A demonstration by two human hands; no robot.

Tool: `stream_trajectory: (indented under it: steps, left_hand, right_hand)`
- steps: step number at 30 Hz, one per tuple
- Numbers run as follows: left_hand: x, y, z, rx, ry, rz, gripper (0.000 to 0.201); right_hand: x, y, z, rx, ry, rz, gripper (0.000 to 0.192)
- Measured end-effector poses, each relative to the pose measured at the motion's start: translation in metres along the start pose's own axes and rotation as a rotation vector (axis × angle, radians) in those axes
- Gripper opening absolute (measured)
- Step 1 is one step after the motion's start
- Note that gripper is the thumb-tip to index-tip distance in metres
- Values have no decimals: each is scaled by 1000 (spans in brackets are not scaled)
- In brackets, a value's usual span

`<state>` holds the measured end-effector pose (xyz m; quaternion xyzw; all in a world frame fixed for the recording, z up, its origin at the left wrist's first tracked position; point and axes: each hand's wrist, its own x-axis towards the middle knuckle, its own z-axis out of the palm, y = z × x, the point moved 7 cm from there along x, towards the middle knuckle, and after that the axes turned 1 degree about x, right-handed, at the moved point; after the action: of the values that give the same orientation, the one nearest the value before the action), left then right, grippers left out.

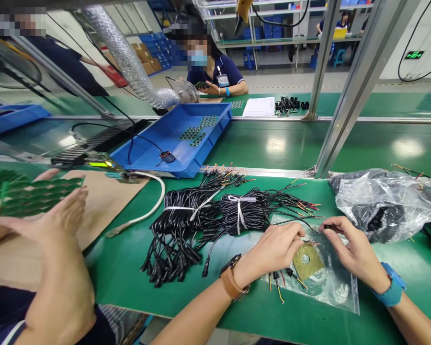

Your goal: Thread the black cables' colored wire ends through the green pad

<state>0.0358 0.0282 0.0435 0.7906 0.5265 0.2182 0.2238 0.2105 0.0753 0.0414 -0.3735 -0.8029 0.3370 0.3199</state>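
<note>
Small round greenish PCB lies on a clear plastic bag at the near edge of the green table, w/ thin red/yellow/black wires trailing off its left side. Left hand, fingers curled shut, pinches a thin wire just above the board; brown-strap watch on that wrist. Right hand sits just right of the board, thumb & forefinger closed on a small black wire end; blue wristband. Behind the hands: black cable bundles tied w/ white strips, leads fanned toward the right. Far right, a crumpled plastic bag w/ more black parts inside. Left, a co-worker's hand holds a green PCB panel over cardboard. Further back, a blue tray on the conveyor; another person sits across it.
</note>
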Motion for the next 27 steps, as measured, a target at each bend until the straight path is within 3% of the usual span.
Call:
stream_trajectory:
  steps: [3, 6, 9, 13, 22, 27]
  left_hand:
    - [-2, 6, -5, -178, 130, 55, 23]
    - [-6, 14, -7, -335, 258, 134, 19]
    - [-9, 20, -11, -388, 359, 195, 9]
    - [-11, 22, -16, -391, 469, 192, 11]
    - [-9, 18, -12, -304, 464, 161, 16]
    - [-10, 14, 0, -219, 488, 150, 17]
  right_hand:
    - [-1, 13, 6, 149, -10, 111, 24]
    - [-1, 19, 16, 361, -69, 189, 31]
    - [-3, 15, 25, 517, -138, 230, 34]
    - [-8, 9, 33, 575, -181, 239, 33]
    - [-12, 4, 35, 491, -188, 211, 30]
    - [-16, 19, 34, 408, -144, 167, 36]
